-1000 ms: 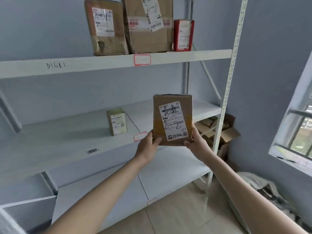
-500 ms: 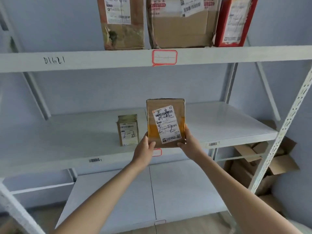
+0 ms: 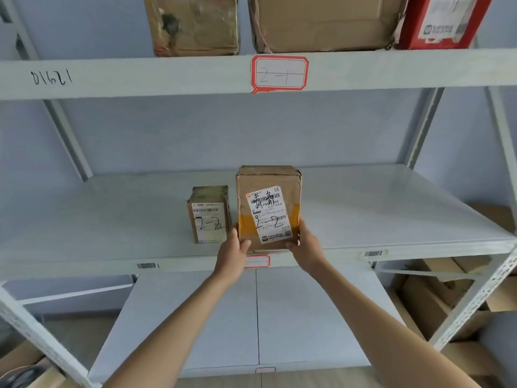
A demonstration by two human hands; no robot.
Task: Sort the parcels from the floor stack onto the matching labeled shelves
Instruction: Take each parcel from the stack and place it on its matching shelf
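Gripping a taped, boxy cardboard parcel [image 3: 268,205], both hands steady it upright.

"2-2" on both parcels [image 3: 268,208]

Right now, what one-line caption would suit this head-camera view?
Both hands, left and right, hold a "2-2" parcel upright at the middle shelf, beside a smaller "2-2" parcel.

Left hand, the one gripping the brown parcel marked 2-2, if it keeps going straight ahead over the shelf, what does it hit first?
Probably the small brown cardboard box marked 2-2 standing on the white metal middle shelf, just beyond and slightly left of the left hand. Depth is unclear from this single view, so the hand might slip past its right edge.
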